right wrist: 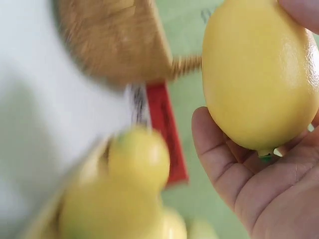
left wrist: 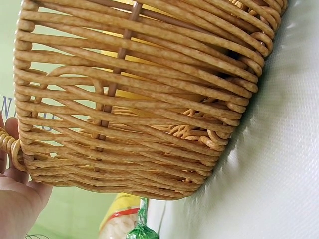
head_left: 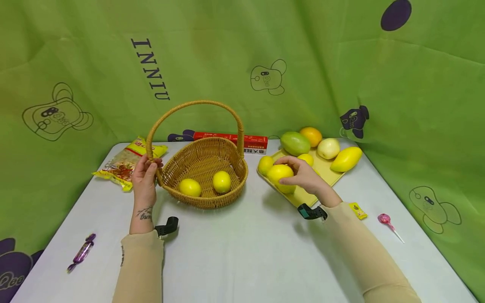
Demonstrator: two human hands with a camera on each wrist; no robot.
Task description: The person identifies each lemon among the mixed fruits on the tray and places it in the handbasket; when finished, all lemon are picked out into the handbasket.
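My left hand [head_left: 145,174] grips the foot of the handle of a wicker basket [head_left: 212,202], fingers behind it and thumb in front. Two lemons [head_left: 221,182] lie inside the basket. In the left wrist view the woven side [left wrist: 124,109] fills most of the picture, with part of the hand at the left edge. My right hand [head_left: 303,174] holds a smooth yellow oval fruit [right wrist: 259,74] with a short stem, raised over the near left part of a yellow tray [head_left: 303,198]. Other yellow fruits, one a small lemon [head_left: 266,164], lie beneath and beside it.
Farther along the tray are a green mango [head_left: 294,143], an orange fruit [head_left: 311,136], a pale round fruit [head_left: 328,148] and a yellow mango [head_left: 346,159]. A red box [head_left: 255,143] and a snack bag [head_left: 125,164] lie behind. Wrapped candy [head_left: 82,253] and a lollipop [head_left: 384,219] lie nearer.
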